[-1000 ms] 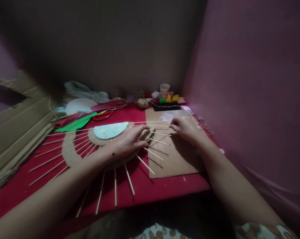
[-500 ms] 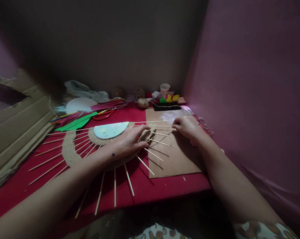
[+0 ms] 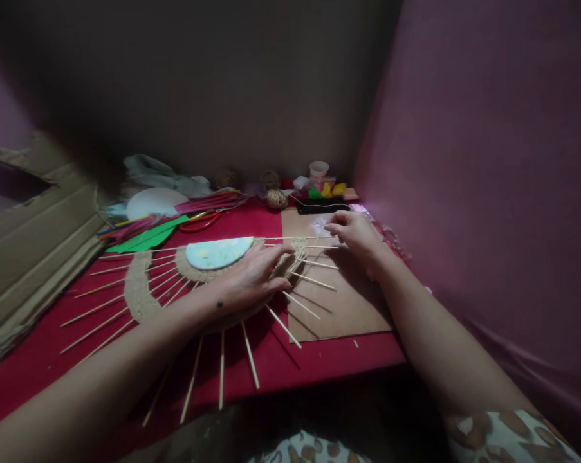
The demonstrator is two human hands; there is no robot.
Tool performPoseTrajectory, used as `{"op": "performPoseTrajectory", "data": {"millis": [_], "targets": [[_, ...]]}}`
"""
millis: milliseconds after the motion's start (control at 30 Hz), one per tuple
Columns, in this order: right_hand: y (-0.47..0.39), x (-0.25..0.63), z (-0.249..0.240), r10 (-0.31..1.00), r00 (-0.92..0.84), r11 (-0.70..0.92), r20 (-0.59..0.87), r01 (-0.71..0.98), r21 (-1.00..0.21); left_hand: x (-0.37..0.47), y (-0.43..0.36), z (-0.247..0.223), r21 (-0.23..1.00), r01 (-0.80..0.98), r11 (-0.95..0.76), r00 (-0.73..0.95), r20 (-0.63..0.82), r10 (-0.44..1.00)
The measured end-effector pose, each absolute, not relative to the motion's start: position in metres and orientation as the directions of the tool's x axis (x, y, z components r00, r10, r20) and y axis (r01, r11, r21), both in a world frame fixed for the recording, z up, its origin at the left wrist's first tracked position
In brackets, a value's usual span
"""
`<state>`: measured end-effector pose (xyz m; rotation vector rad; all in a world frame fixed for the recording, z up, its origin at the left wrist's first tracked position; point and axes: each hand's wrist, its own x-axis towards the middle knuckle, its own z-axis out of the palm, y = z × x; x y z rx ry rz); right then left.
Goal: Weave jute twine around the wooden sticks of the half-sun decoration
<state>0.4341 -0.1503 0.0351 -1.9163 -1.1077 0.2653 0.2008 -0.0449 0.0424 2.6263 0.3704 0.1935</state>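
Observation:
A half-round piece of thin wooden sticks (image 3: 221, 370), spread like rays, lies over the table's front and is raised at its right side. A pale blue half-disc (image 3: 220, 253) sits at its centre, and woven twine bands (image 3: 139, 289) run across the sticks. My left hand (image 3: 251, 273) rests over the piece, gripping the band's right part between thumb and fingers. Just beyond the right stick tips, my right hand (image 3: 355, 235) is closed in a pinch. A twine strand runs from a twine ball (image 3: 276, 199) toward this hand; its fingertips hide the held end.
Under the right sticks lies a cardboard sheet (image 3: 352, 308) on the red cloth (image 3: 266, 222). Red-handled scissors (image 3: 198, 222), a green sheet (image 3: 150, 236), a white disc (image 3: 156, 203) and a paper cup (image 3: 319, 170) stand behind. Walls close in at the back and right.
My right hand has moved slightly up and away, its fingers lifting off the stick tips. The stick piece has shifted a little to the right with my left hand on it.

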Motion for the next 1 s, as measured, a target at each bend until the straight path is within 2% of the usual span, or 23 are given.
{"op": "performPoseTrajectory", "data": {"millis": [67,167,367,467,700,1000], "targets": [[-0.148,0.437,0.037,0.796,0.599,-0.178,0.086,0.367,-0.913,0.197,-0.049,0.05,0.49,0.216,-0.845,0.949,0.098,0.299],[-0.147,0.434,0.038,0.824,0.567,-0.082,0.008,0.133,-0.988,0.192,-0.055,0.065,0.525,0.205,-0.826,0.93,0.158,0.331],[-0.144,0.396,0.037,0.858,0.513,0.067,0.032,-0.05,-0.997,0.19,-0.058,0.079,0.502,0.148,-0.852,0.898,0.292,0.328],[-0.145,0.383,0.036,0.874,0.485,0.065,0.025,-0.066,-0.996,0.192,-0.055,0.076,0.505,0.143,-0.851,0.896,0.3,0.328],[-0.158,0.389,0.037,0.856,0.511,0.02,0.076,0.114,-0.993,0.197,-0.049,0.069,0.458,0.193,-0.868,0.904,0.262,0.339],[-0.178,0.394,0.052,0.858,0.513,-0.063,0.012,0.13,-0.99,0.198,-0.049,0.066,0.473,0.205,-0.857,0.909,0.234,0.346]]}}
